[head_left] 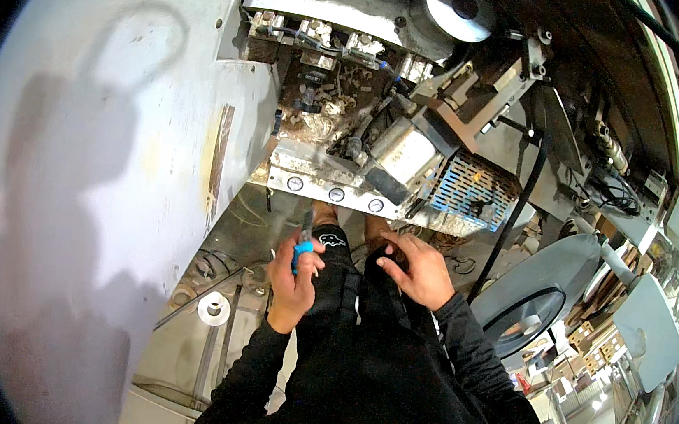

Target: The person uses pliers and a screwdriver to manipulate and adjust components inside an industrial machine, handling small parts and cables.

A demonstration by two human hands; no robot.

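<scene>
My left hand (295, 275) is closed around a small tool with a blue handle (303, 247); its dark metal shaft points up toward the machine. My right hand (417, 266) rests with curled fingers on the dark trousers over my right thigh, holding nothing that I can see. Both arms wear black sleeves. Straight ahead stands an open machine (379, 146) with a metal bar carrying three small round gauges (335, 194), a silver cylinder-shaped motor and a perforated metal cover lit blue (474, 189). The tool tip sits just below the gauge bar.
A large pale metal panel (114, 147) fills the left side, with my shadow on it. A white ring-shaped part (214, 308) lies on the metal floor plate at lower left. A black cable (523, 198) hangs at the right beside a grey disc-shaped guard (542, 295). Shop shelving runs along the far right.
</scene>
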